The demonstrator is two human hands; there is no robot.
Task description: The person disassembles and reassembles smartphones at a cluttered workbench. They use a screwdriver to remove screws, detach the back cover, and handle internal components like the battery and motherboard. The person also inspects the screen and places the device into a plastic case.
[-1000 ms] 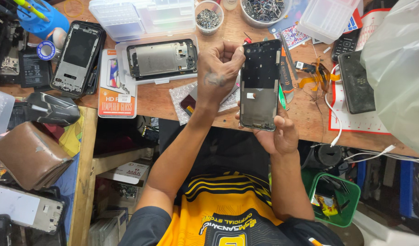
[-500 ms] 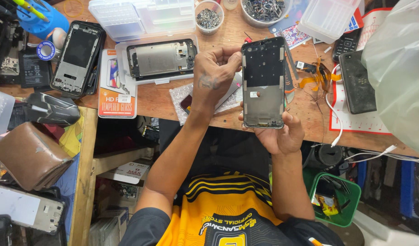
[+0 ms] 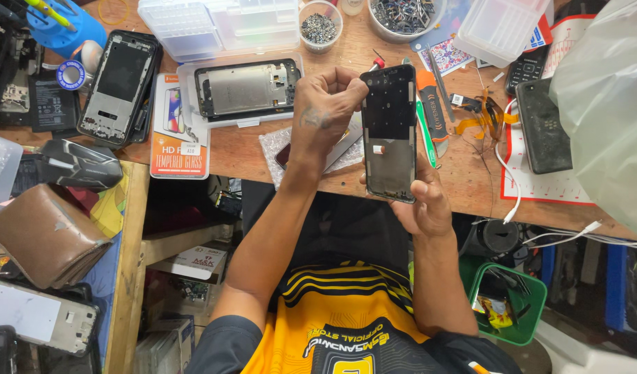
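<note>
1. While the right hand (image 3: pixel 422 204) grips the lower end of a dark phone frame (image 3: pixel 390 131) at frame centre, fingers clamped around it, the frame stands upright over the wooden workbench (image 3: pixel 464 176).
2. The left hand (image 3: pixel 325 107), fingers curled together, pinches its upper-left corner.
</note>
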